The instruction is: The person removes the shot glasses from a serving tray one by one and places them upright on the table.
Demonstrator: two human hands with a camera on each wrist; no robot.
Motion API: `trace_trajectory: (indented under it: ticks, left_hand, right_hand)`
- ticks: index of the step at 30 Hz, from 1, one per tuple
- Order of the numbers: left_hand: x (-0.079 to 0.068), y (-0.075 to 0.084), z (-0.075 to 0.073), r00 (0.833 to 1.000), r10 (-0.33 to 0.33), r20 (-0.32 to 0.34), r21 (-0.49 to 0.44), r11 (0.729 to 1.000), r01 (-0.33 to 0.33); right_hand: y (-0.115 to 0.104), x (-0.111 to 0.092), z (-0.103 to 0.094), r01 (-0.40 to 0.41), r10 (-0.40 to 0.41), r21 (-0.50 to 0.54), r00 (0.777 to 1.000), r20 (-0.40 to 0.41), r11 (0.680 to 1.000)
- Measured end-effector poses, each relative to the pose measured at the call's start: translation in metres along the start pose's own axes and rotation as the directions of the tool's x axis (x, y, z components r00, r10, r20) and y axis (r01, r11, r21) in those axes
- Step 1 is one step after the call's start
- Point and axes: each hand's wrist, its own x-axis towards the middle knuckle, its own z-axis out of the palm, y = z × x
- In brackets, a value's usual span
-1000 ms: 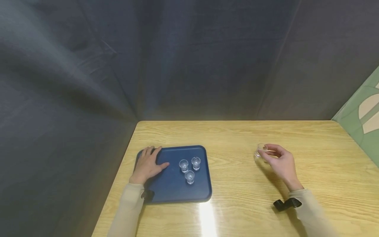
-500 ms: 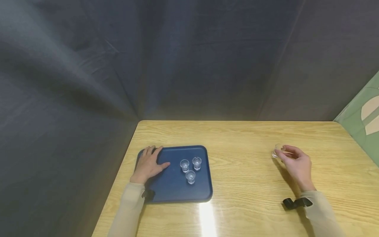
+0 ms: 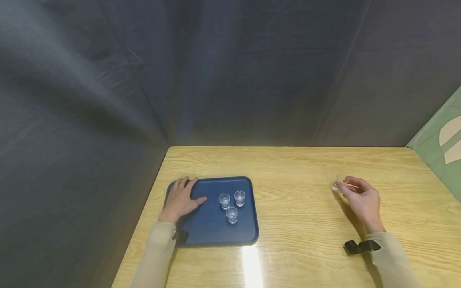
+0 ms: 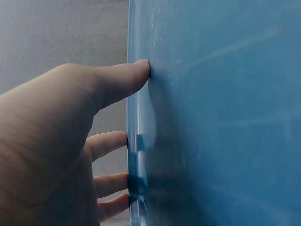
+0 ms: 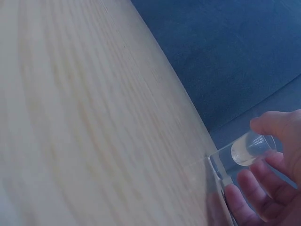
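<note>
Rightward displacement of the held cup point(image 5: 242, 153) is noted over the last second: it is now found farther from the blue tray point(image 3: 201, 234), with almost no travel in the latest half second. Little change is recorded at the left hand point(image 3: 180, 202) or among the tray's cups. By judgement, a spot for the cup is being settled on the right part of the surface point(image 3: 284, 224), while the tray is steadied from the left.

State of hands: the cup is grasped near its rim between thumb and fingers of the right hand point(image 3: 363, 200). The left hand is unclenched and spread over the tray's left side, with the thumb laid across the rim and other fingertips seen at its outer edge. Contact of the cup's base with the surface appears likely; a slight gap cannot be excluded.

Materials: the held cup is clear, glass or rigid plastic not determined, with a round rim and a thick transparent base. Similar shapes are shown on the tray by a left cup point(image 3: 225, 201), a right cup point(image 3: 239, 198) and a near cup point(image 3: 232, 215), all upright, clustered toward the tray's right side. The tray is smooth, rounded at the corners, low-rimmed and faintly streaked. Pale wood grain is visible along the surface, and dark, softly creased cloth point(image 3: 252, 80) is hung behind.
</note>
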Motion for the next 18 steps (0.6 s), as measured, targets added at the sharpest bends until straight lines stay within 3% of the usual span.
trace_trajectory:
  ticks: [18]
  left_hand:
    - [0.0011, -0.002, 0.0017, 1.0, 0.0, 0.005, 0.001, 1.0, 0.0]
  right_hand:
    - [0.0009, 0.001, 0.0005, 0.001, -0.001, -0.007, 1.0, -0.016, 1.0]
